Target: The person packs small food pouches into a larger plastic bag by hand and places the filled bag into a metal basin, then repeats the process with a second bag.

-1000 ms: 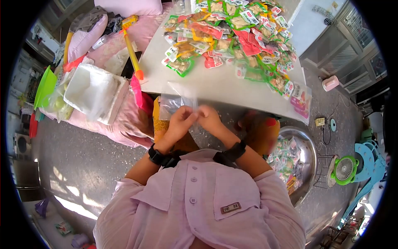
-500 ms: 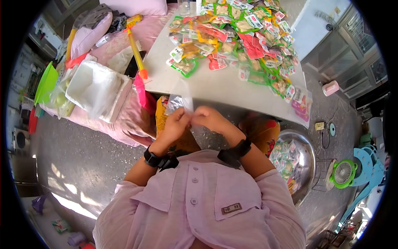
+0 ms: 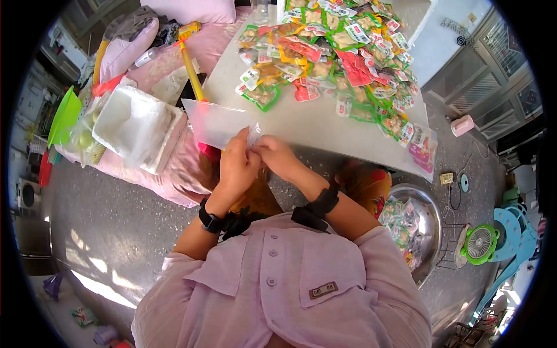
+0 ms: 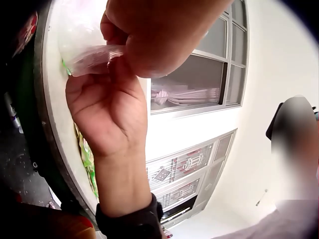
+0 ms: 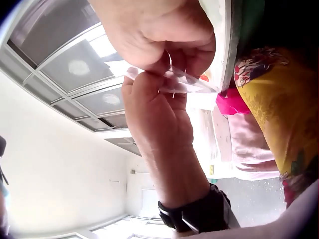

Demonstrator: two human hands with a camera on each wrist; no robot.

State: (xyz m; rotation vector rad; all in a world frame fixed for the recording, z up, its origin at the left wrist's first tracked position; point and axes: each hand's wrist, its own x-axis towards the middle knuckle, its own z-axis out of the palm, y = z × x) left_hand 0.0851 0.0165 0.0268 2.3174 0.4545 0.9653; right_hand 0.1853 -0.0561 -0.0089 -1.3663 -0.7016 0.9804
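Observation:
A clear, flat plastic bag extends leftward from the hands across the table's front edge. My left hand pinches it near one end, with the thumb side up. Close against it, my right hand pinches the same end with curled fingers. In the left wrist view, crumpled film of the plastic bag passes between both sets of fingers. The right wrist view shows the film of the bag bunched at the fingertips, which partly hide it.
A heap of small sealed food packets covers the back of the table. A metal basin with more packets stands on the floor at right. White foam box and yellow-handled tool lie on the pink-covered bed at left.
Both hands have shifted slightly left and towards the table. The plastic bag, earlier upright in front of the hands, now spreads out to the left over the table edge.

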